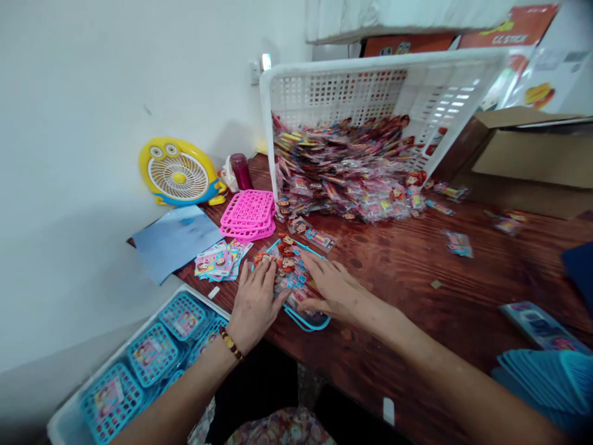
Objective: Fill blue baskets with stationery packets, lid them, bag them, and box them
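Note:
A small blue basket sits near the table's front edge, filled with clear-wrapped packets that have cartoon-girl heads. Across the packets at the basket's left side lies my left hand, its fingers stretched out. My right hand rests along the right side with fingers extended and the thumb apart, touching the contents. Neither hand appears to grip anything. One loose packet lies just behind the basket. Pink lattice lids are stacked behind and to the left, with printed cards in front of them.
A tipped white crate spills many packets onto the table. Left are a yellow fan, a dark red container and a bin of lidded blue baskets. A cardboard box and stacked blue baskets stand right.

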Motion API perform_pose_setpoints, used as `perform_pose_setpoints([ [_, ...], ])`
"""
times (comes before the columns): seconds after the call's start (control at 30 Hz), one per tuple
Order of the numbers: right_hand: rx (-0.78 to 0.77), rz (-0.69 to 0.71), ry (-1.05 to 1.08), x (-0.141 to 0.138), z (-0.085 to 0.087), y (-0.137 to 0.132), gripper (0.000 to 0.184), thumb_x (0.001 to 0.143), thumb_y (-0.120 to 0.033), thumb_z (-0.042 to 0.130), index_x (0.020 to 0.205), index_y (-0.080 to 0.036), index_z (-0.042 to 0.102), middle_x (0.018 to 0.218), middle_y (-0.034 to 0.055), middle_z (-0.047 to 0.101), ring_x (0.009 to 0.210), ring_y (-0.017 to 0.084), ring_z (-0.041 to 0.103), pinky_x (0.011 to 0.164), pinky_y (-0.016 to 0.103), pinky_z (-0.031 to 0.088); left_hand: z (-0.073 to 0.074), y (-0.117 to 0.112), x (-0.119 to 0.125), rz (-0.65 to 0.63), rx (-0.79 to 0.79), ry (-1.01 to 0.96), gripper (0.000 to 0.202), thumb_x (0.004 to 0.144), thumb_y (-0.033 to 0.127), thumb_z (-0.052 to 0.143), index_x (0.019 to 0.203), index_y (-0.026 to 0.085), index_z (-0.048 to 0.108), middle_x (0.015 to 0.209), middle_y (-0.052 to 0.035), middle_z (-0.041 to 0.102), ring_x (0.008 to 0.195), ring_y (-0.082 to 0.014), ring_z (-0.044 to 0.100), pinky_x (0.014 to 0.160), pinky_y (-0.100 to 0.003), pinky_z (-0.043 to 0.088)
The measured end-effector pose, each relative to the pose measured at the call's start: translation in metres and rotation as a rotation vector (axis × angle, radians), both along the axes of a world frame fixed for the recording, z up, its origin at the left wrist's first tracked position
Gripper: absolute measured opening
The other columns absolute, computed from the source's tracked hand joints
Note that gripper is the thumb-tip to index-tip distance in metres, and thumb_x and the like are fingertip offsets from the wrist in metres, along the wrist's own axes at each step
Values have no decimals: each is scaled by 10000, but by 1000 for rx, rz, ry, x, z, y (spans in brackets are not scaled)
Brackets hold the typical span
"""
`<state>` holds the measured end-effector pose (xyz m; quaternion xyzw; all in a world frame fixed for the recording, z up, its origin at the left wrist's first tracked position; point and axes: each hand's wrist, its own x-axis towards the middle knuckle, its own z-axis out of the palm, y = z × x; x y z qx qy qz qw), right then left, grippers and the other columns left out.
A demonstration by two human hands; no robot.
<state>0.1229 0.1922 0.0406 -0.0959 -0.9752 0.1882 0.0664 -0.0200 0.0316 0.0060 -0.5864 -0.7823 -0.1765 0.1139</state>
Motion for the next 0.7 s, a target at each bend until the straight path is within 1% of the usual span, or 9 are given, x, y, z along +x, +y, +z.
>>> perform_pose_setpoints([
  [0.07,-21,24,43,-2,-6,-1,746,885,-430,577,1505,-142,279,1546,193,313,1421,284,318,1121,474,337,3,3,0,-21,-13,-9,559,955,444,456,1397,115,358,1407,-217,510,1344,-316,454,1155,-612,252],
  [0.13,-36,20,73,-3,-13,-3,672,898,-402,562,1471,-126,345,1518,191,354,1402,278,343,1127,451,339,7,5,-4,-52,-41,-30,525,952,456,458,1347,115,402,1341,-201,564,1297,-293,504,1168,-578,247],
  [0.2,-49,13,93,-2,-17,-3,636,900,-414,560,1449,-147,380,1475,176,409,1367,277,387,1112,460,361,10,6,-12,-79,-84,-58,500,932,510,476,1263,136,466,1211,-158,635,1177,-271,590,1162,-553,265],
  [0.27,-72,3,96,0,-17,0,618,897,-447,564,1429,-178,402,1454,161,427,1339,276,419,1099,467,376,13,7,-23,-104,-117,-90,511,899,578,498,1201,164,501,1101,-110,662,1061,-257,636,1136,-553,293],
  [0.37,-131,0,86,3,-14,8,625,878,-489,589,1407,-207,414,1448,144,420,1323,265,440,1092,454,391,12,4,-38,-156,-92,-163,579,871,604,533,1274,196,456,1141,-94,638,1083,-255,616,1101,-539,335],
  [0.43,-168,15,79,5,-13,12,645,867,-495,604,1410,-211,400,1450,139,407,1327,253,439,1085,431,405,10,-1,-44,-169,-4,-225,585,881,559,553,1330,211,413,1206,-106,607,1134,-252,584,1059,-490,399],
  [0.5,-180,20,78,6,-13,15,700,855,-499,616,1441,-219,355,1459,135,390,1341,249,426,1086,421,408,8,-7,-47,-135,102,-245,527,895,506,563,1316,215,436,1217,-113,597,1145,-252,564,1009,-456,445],
  [0.6,-156,0,69,6,-14,13,822,836,-500,635,1511,-246,242,1487,132,358,1368,267,394,1100,443,390,3,-14,-49,-45,174,-221,393,924,446,538,1245,220,512,1168,-99,623,1130,-258,558,998,-475,442],
  [0.7,-118,-6,46,1,-14,9,861,840,-487,635,1538,-258,185,1527,138,318,1400,283,352,1113,467,372,-4,-15,-50,-30,160,-216,358,939,425,512,1240,233,536,1175,-95,636,1215,-276,520,1024,-507,421],
])
